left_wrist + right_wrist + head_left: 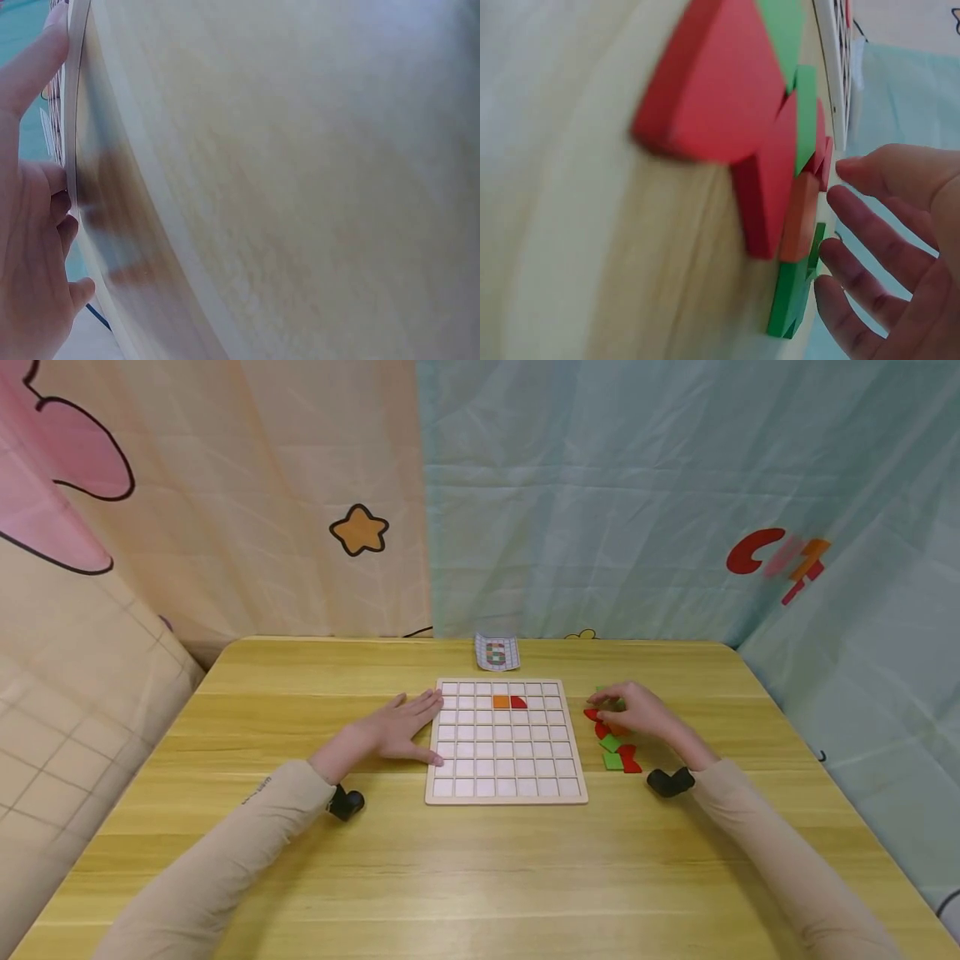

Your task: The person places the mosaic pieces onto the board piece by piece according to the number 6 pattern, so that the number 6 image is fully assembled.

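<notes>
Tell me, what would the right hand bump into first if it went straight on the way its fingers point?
The right hand would probably meet the red piece by its fingertips first, though the hand's height is hard to judge. If it passed above, the board would likely come next.

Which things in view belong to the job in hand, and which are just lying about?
Likely the job:
grid board
orange square
red piece beside it
loose coloured pieces
pattern card, probably

Seemingly just surroundings:
printed curtains
table
black wrist devices
</notes>
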Tool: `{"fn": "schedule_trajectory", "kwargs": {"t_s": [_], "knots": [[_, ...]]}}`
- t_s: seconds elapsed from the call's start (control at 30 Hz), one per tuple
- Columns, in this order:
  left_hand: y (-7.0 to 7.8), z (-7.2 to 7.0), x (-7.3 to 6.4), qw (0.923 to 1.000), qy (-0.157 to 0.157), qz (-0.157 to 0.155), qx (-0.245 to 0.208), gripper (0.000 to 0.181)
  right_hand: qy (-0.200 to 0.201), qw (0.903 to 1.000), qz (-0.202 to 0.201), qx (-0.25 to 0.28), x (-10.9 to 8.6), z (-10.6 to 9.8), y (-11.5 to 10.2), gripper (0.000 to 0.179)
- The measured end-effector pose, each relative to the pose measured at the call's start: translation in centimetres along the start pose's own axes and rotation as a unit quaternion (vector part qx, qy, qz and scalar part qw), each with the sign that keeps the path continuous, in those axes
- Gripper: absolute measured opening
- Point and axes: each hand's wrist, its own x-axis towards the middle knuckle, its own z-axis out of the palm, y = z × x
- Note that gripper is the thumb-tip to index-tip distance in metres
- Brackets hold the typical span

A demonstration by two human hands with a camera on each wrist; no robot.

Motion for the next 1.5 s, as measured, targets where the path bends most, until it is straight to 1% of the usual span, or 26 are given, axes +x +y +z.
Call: {"fn": "schedule_trajectory", "kwargs": {"t_s": [0.2,0.47,0.63,0.8,0.93,1.03,1.27,1.4,1.5], "knots": [[0.0,0.2,0.1,1.0000,-0.003,-0.003,0.005,0.108,-0.011,0.9999,0.003,-0.003,-0.4,0.1,0.7,0.024],[-0.1,0.3,0.2,1.0000,0.002,-0.002,0.002,0.107,-0.019,0.9997,0.015,-0.009,-0.4,0.2,0.6,0.026],[0.0,0.2,0.0,1.0000,0.000,-0.003,0.002,0.107,-0.028,0.9994,0.005,-0.020,0.1,0.3,0.3,0.030],[0.0,0.2,-0.1,1.0000,0.009,0.002,-0.003,0.107,-0.047,0.9985,0.005,-0.027,0.5,0.3,0.1,0.036],[0.0,0.2,-0.1,0.9999,0.012,0.005,-0.004,0.107,-0.053,0.9977,-0.005,-0.042,0.6,0.2,0.0,0.034],[0.0,0.2,0.0,0.9999,0.014,0.005,-0.006,0.107,-0.046,0.9976,-0.006,-0.050,0.5,0.1,0.1,0.031],[0.0,0.2,0.0,0.9999,0.013,0.004,-0.003,0.107,-0.027,0.9967,0.017,-0.075,0.3,0.1,0.3,0.027],[0.0,0.2,-0.1,0.9999,0.012,0.004,-0.004,0.107,-0.020,0.9966,0.039,-0.069,0.1,0.0,0.0,0.027],[0.0,0.3,-0.1,0.9999,0.013,0.006,-0.004,0.108,-0.007,0.9968,0.052,-0.061,0.1,0.0,-0.2,0.028]]}}
